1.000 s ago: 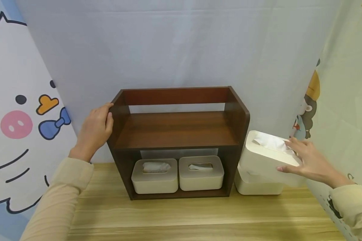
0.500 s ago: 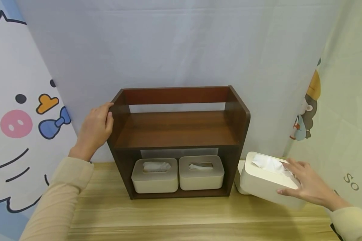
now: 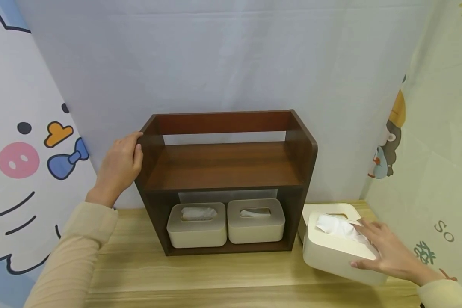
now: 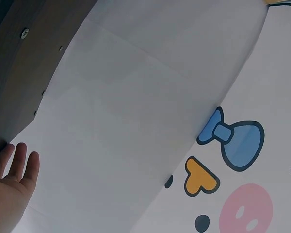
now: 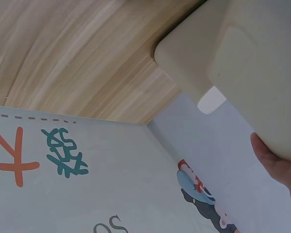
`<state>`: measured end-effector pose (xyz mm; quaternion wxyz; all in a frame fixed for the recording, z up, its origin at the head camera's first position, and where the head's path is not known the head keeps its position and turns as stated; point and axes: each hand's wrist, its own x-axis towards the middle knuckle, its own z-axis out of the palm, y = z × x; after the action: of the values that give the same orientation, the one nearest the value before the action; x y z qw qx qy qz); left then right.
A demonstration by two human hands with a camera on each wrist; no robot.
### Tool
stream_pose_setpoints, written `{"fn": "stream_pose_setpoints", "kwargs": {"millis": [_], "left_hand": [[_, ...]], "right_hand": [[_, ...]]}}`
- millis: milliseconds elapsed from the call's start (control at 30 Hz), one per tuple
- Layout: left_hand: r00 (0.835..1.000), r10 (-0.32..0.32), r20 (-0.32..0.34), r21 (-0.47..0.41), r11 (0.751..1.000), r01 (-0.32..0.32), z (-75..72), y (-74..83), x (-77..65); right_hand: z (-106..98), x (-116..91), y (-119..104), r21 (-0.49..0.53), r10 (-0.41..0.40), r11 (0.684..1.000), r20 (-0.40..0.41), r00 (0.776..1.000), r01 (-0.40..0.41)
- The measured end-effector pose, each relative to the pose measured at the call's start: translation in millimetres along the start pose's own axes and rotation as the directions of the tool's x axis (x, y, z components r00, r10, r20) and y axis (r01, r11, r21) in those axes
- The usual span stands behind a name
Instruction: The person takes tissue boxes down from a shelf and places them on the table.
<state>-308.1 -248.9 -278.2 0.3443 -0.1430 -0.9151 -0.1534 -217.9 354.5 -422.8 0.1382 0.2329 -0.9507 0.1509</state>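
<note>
My right hand (image 3: 386, 252) grips a cream tissue box (image 3: 335, 259) across its right end, thumb at the front side, fingers over the top. This box tilts down to the right, and white tissue pokes from its slot. Behind it, partly hidden, a second cream tissue box (image 3: 333, 208) sits on the table. My left hand (image 3: 119, 164) holds the upper left side panel of a dark brown two-tier shelf (image 3: 225, 164). In the left wrist view several fingers (image 4: 20, 160) extend along the panel's outer face.
Two more tissue boxes, a left one (image 3: 197, 229) and a right one (image 3: 256, 224), stand side by side on the shelf's lower tier. The light wood table (image 3: 215, 278) meets a grey back curtain (image 3: 231, 55) and a printed right sheet (image 3: 439, 171).
My right hand has moved down and toward me with the tissue box, from beside the shelf's right panel to low over the table. The box behind it shows more. My left hand stays put.
</note>
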Motion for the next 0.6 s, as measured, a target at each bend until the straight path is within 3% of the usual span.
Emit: {"fn": "stream_pose_setpoints", "kwargs": {"millis": [600], "left_hand": [[1.000, 0.016, -0.024, 0.001, 1.000, -0.016, 1.4, -1.6, -0.7]], "right_hand": [[28, -14, 4, -0.043, -0.005, 0.999, 0.082, 0.997, 0.009]]}}
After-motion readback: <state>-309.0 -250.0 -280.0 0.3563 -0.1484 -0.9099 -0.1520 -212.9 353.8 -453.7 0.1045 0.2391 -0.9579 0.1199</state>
